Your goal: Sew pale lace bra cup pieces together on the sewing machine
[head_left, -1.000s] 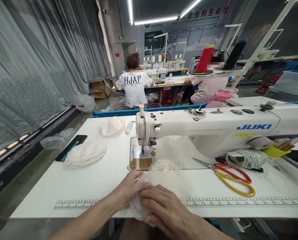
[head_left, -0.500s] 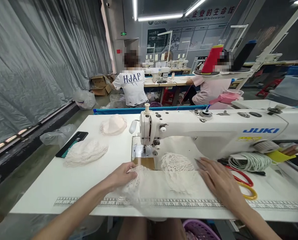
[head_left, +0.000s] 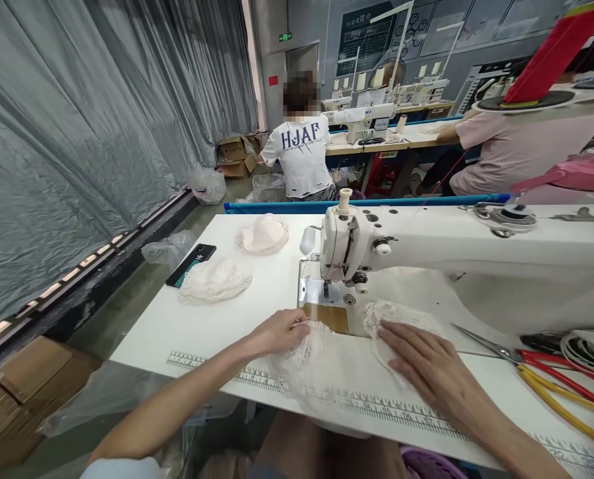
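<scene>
My left hand [head_left: 283,330] pinches the edge of a thin white lace piece [head_left: 309,362], which spreads over the table's front part below the sewing machine's needle area. Over a second bundle of white lace [head_left: 401,316] my right hand [head_left: 424,356] lies flat, fingers stretched out and touching it. The white sewing machine [head_left: 426,233] stands just beyond both hands, its presser foot [head_left: 328,291] above a metal plate. Right of my right hand rest scissors [head_left: 509,352] with red handles, beside a yellow-handled tool [head_left: 551,399].
Two lace stacks, one white [head_left: 217,281] and one pinkish [head_left: 263,235], lie on the left of the white table [head_left: 151,332], near a black phone [head_left: 191,263]. A printed ruler runs along the front edge. Co-workers [head_left: 301,156] sit beyond a blue rail [head_left: 277,207].
The view has turned left, so everything sits further right. My right hand has moved from beside the scissors' blades onto the lace bundle. My left hand keeps its pinch on the lace.
</scene>
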Available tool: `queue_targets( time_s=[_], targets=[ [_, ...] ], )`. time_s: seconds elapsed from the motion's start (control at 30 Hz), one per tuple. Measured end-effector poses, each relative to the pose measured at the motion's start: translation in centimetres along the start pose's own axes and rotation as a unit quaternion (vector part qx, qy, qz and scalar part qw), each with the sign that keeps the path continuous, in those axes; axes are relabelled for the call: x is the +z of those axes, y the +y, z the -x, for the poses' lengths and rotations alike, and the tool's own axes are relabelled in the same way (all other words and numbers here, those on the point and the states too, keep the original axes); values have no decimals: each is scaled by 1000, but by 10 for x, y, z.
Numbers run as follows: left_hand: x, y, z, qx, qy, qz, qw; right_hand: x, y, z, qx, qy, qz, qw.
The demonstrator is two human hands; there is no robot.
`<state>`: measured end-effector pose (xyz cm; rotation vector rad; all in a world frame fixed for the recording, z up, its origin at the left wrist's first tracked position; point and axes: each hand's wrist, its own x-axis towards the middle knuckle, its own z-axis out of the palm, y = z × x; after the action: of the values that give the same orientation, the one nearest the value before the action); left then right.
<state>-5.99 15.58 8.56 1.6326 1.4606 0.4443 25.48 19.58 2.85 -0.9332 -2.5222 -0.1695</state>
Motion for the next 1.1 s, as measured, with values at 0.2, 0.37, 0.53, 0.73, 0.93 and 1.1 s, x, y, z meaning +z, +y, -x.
queue_targets(
  time_s=[0.2,0.37,0.53,0.73,0.93,1.1],
  targets=[
    [-2,8,4,26,-29,43,998,-11,-12,-10,87,63,-13,994],
    [0,18,7,53,-93,141,984,-27,-82,-48,49,-76,-254,963],
    [-11,23,22,35,-123,188,974,-24,-93,-76,125,-125,-368,913],
    [-10,21,23,3,-142,287,947,-28,-92,-75,140,-128,-388,902],
    [-1,18,16,9,-136,305,943,-16,-104,-70,142,-65,-290,944],
    [-8,13,21,25,-155,282,946,-15,-99,-79,188,-112,-378,900]
  ],
)
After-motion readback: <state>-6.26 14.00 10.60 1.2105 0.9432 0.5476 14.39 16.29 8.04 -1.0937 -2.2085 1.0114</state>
